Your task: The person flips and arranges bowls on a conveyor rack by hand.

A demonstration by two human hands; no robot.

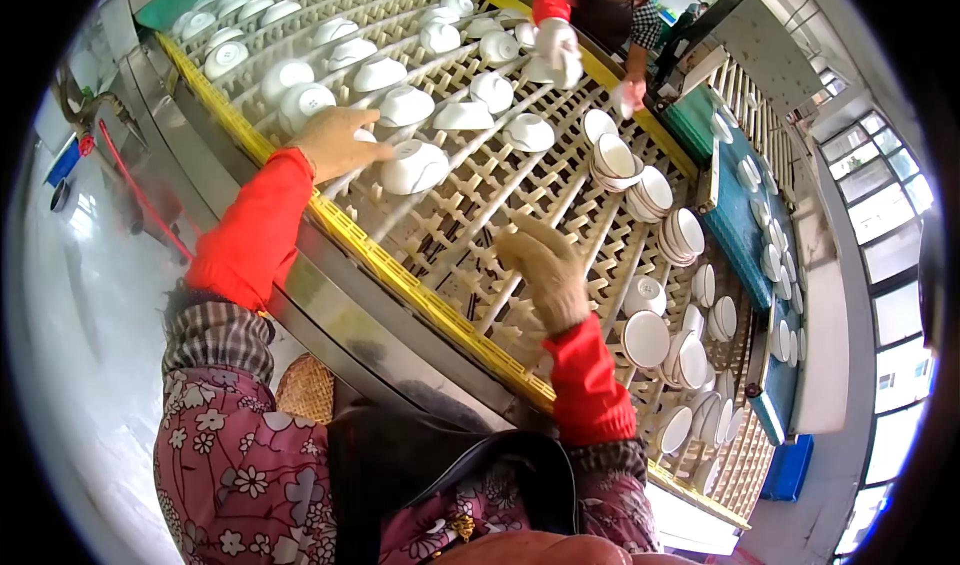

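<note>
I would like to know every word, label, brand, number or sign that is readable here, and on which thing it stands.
No text can be read.
Bowl by the left hand: dark mark on its base, too small to read.
Bowl to the right of the right hand: dark mark on its base, also too small to read.

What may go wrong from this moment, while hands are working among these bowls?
The left hand is close among overturned bowls; it might knock two together and chip them.

The nested stacks at the right seem tilted, so a bump could make them slide.

A co-worker's gloved hand is over the same rack; both people might grab one bowl.
</note>
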